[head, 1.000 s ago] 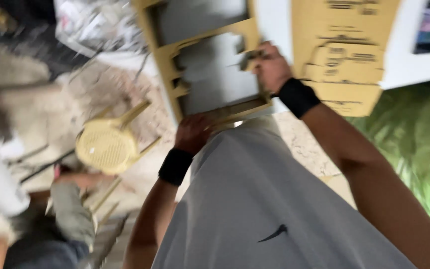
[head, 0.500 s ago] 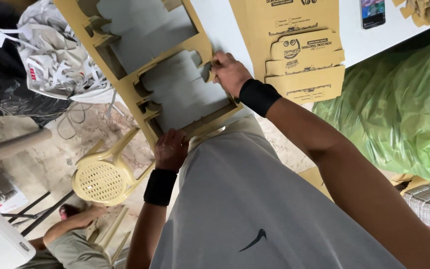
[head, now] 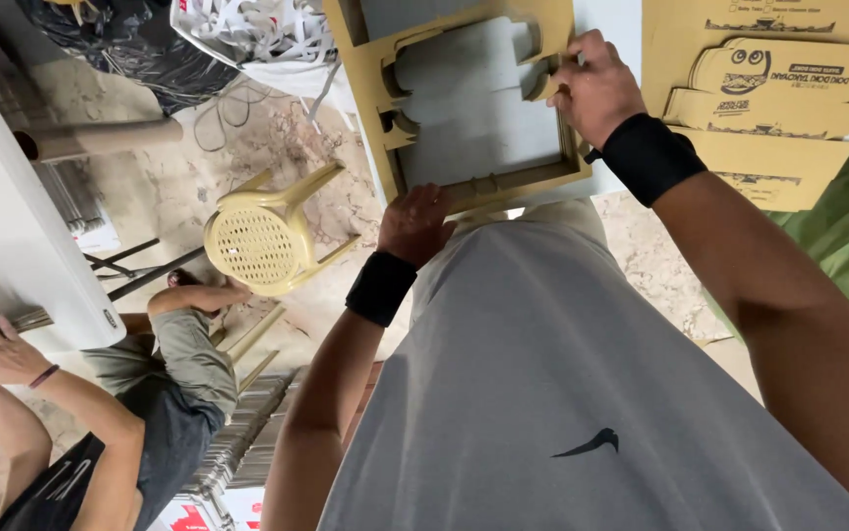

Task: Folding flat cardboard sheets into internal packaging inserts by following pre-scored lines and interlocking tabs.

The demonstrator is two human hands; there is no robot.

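Two hands work one die-cut cardboard frame [head: 473,108], which lies flat on the white desk [head: 601,25], its near edge at the desk's near edge, just ahead of the person's grey shirt [head: 582,393].

1. Grip state. The left hand [head: 414,224] rests on the frame's near strip with fingers curled over the edge; whether they pinch it cannot be told. The right hand [head: 593,87] is closed on a small tab at the frame's right strip, thumb and fingers pinched together. Both wrists carry black bands.

2. Handling, as judged. The frame is probably light and stiff across the flat, but its strips are narrow around the large cut-out and would likely bend or tear if pulled at mid-span. Hold is best taken at a corner or where two strips join. The surface appears dry and matte, so slip is unlikely.

3. Surroundings. Right of the frame lies a stack of printed flat boxes [head: 768,88], close to the right wrist. Left of the frame, off the desk, a yellow stool [head: 262,236] stands on the floor. Further left, another person [head: 139,403] works at a second white desk [head: 11,226]. Beyond the frame's left corner sits a bag of white strips [head: 257,34].
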